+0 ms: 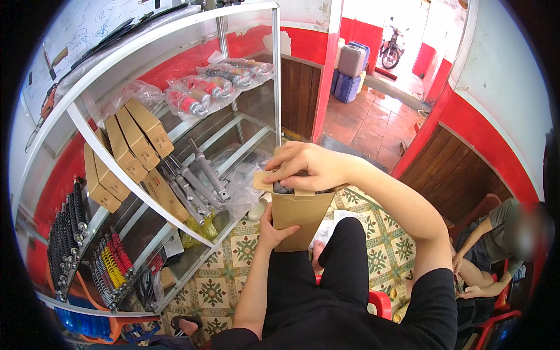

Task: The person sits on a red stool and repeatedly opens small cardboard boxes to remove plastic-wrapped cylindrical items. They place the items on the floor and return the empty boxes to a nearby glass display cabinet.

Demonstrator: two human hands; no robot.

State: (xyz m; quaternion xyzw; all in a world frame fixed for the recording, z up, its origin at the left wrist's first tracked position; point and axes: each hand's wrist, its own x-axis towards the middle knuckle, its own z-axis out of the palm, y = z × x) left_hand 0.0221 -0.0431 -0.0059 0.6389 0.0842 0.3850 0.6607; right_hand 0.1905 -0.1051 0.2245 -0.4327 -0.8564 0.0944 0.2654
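Observation:
A tall brown cardboard box [302, 218] stands upright at my lap, its top open. My left hand [275, 232] grips the box's near left side low down, thumb across the front face. Over the opening arches my right hand [313, 165], its fingertips touching a raised top flap [261, 180]. Something dark in clear plastic [282, 189] shows just inside the opening; most of it is hidden by the box and my fingers. Whether my right fingers pinch the flap or only rest on it is unclear.
To the left, a glass display shelf [280, 87] holds bagged shock absorbers [190, 103], long cardboard boxes [131, 153], fork legs [205, 168] and coil springs [111, 258]. A seated person [481, 249] is at right. Plastic jugs [350, 65] stand beyond the doorway.

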